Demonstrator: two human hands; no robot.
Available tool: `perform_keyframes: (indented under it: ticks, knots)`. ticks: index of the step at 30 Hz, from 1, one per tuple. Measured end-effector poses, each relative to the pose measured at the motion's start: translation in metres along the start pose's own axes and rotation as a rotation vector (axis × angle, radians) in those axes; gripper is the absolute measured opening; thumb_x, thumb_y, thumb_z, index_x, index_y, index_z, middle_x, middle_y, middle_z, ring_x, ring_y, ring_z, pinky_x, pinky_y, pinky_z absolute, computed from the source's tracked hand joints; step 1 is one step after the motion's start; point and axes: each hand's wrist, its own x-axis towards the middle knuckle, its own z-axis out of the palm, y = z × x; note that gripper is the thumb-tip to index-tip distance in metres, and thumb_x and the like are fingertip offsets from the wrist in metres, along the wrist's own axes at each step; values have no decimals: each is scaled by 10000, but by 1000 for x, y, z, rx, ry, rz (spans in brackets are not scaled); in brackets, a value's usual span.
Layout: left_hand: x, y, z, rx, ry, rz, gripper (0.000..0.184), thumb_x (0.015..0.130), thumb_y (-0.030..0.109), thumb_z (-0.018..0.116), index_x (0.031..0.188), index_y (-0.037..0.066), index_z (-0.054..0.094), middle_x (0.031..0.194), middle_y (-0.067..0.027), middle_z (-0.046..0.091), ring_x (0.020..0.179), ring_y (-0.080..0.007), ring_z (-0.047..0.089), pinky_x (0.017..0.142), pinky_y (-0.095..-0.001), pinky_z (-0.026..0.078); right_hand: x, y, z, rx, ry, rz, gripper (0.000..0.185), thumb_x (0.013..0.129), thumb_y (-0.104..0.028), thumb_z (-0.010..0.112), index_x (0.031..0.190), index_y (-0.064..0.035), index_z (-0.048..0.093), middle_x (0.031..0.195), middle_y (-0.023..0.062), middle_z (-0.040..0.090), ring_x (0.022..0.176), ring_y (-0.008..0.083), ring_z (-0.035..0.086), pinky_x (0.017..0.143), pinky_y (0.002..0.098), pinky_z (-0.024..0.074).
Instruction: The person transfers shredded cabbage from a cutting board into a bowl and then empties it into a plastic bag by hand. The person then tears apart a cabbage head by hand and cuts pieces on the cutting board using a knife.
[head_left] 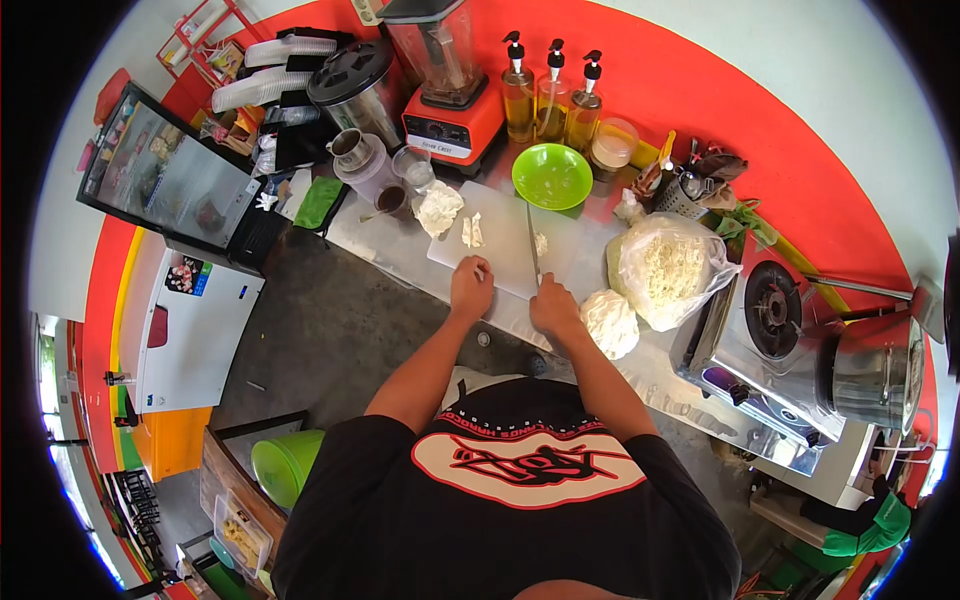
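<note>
My right hand (555,305) is wrapped round the handle of a long knife (533,240), its blade pointing away from me over the white cutting board (505,235). At the board's near edge is my left hand (472,287), its fingers curled in; whether anything small sits in them I cannot make out. Just beyond those fingers lie a few pale strips (472,231). Small pale bits (541,244) lie right of the blade. A whitish, ragged clump (439,209) rests at the board's left corner. Another large clump (609,324) sits right of my right hand.
Beyond the board stand a green bowl (552,177), pump bottles (551,105) and a red blender (455,130). A plastic bag of pale pieces (668,268) lies to the right, before a gas stove (770,330) and steel pot (878,370). Another person's green-clad arm (880,525) shows lower right.
</note>
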Motion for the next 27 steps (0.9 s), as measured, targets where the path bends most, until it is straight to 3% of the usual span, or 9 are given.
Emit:
perform_keyframes:
  ticks: [1, 3, 4, 8, 10, 14, 19, 22, 27]
  knots:
    - [7, -5, 0, -2, 2, -5, 116, 810, -22, 636, 918, 20, 647, 844, -99, 637, 738, -249, 630, 715, -371, 516, -1, 0, -3, 26, 24, -23, 379, 886, -167, 534, 1188, 53, 473, 1058, 357, 657, 1011, 509, 648, 927, 554, 508]
    - [21, -6, -2, 188, 165, 181, 221, 812, -15, 638, 1024, 38, 671, 1007, -134, 635, 935, -328, 625, 861, -438, 504, -2, 0, -10, 39, -2, -45, 381, 887, -170, 535, 1196, 44, 475, 1061, 354, 658, 1015, 508, 646, 927, 556, 505]
    - [25, -3, -5, 246, 124, 113, 300, 828, -5, 636, 1118, 61, 674, 1122, -135, 619, 1095, -345, 571, 961, -458, 471, -3, -1, -13, 56, -21, -66, 384, 888, -173, 536, 1204, 36, 477, 1064, 351, 658, 1020, 507, 643, 928, 558, 503]
    - [44, 4, -9, 337, 148, 128, 325, 833, 11, 653, 1151, 73, 675, 1158, -122, 616, 1129, -349, 547, 978, -442, 470, 3, 4, -10, 48, -25, -120, 396, 887, -170, 536, 1233, 17, 485, 1057, 344, 661, 1022, 511, 638, 926, 561, 498]
    - [54, -1, -11, 365, -4, 62, 329, 832, 34, 681, 1157, 89, 680, 1157, -99, 622, 1141, -341, 532, 986, -423, 467, 6, 4, -12, 41, -44, -106, 376, 911, -177, 558, 1237, 3, 500, 1087, 322, 669, 1041, 492, 647, 930, 548, 507]
    - [65, -2, -11, 422, -52, 14, 318, 807, 55, 718, 1121, 103, 702, 1161, -85, 624, 1132, -331, 527, 1008, -419, 449, 7, 4, -28, 26, -51, -151, 378, 906, -189, 571, 1235, -12, 514, 1086, 306, 674, 1037, 474, 651, 923, 541, 508]
    - [54, 8, -5, 526, 12, 207, 226, 774, 107, 745, 998, 126, 730, 1167, -21, 610, 1132, -308, 510, 1025, -454, 408, 11, 16, -42, 35, -39, -235, 390, 888, -194, 591, 1247, -59, 525, 1044, 280, 683, 996, 458, 657, 888, 544, 509]
    - [42, 13, 1, 457, -90, 265, 198, 783, 132, 740, 980, 128, 718, 1165, -3, 602, 1139, -299, 503, 998, -449, 410, 8, 22, -42, 25, -32, -219, 382, 887, -195, 590, 1238, -58, 524, 1016, 280, 685, 974, 465, 658, 873, 550, 508]
    - [12, 14, 16, 406, -73, 288, 176, 810, 139, 723, 985, 132, 704, 1153, -20, 601, 1126, -299, 512, 966, -450, 413, 8, 24, -31, 127, -59, -286, 371, 895, -206, 593, 1219, -42, 518, 985, 295, 680, 942, 484, 652, 851, 556, 510]
